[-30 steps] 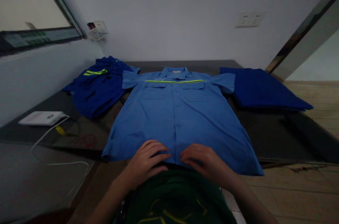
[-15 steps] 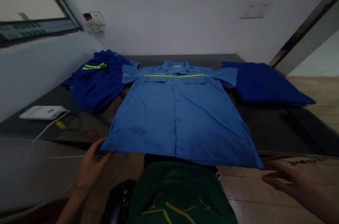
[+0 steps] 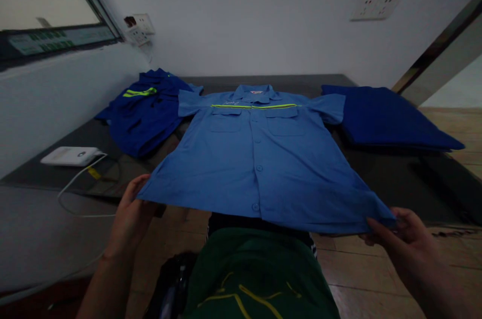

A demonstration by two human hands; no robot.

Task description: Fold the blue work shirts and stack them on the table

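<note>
A light blue short-sleeved work shirt (image 3: 226, 158) lies front up with its collar toward the wall, buttoned down the middle, a yellow-green stripe across the chest. Its hem hangs over the near edge of the dark table. At the hem's left corner, my left hand (image 3: 131, 208) is closed on the cloth; some of its fingers are hidden beneath. My right hand (image 3: 402, 233) pinches the right hem corner between thumb and fingers. The hem is spread wide between both hands.
Left of the shirt is a rumpled dark blue garment pile (image 3: 146, 113) with yellow-green strips. A white power bank (image 3: 71, 155) with a cable lies on the dark table (image 3: 399, 183). Folded dark blue cloth (image 3: 387, 118) sits at the right. Sockets (image 3: 376, 6) are on the wall.
My right hand, fingers extended beside the hem corner before, now grips it and has drawn it outward. My left hand has moved slightly up with its corner. The view has shifted a little.
</note>
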